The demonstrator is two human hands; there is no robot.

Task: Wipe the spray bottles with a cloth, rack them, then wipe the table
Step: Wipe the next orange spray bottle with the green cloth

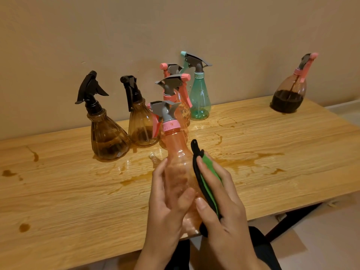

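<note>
**Wiping the pink spray bottle [178, 164] over the bench [58, 201]**

The left hand [165, 207] is gripping it upright above the near edge — the right hand [224, 207] is pinching a green-and-black cloth [206, 184] against its side. Marks on the pink collar [171, 125] are too small to read.

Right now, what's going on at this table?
A person is cleaning spray bottles. The left hand grips a pink bottle above the table, and the right hand holds a green cloth against its side. Two brown bottles, a teal bottle and others stand on the table near the wall. Brown spills mark the tabletop. No rack is in view.
</note>
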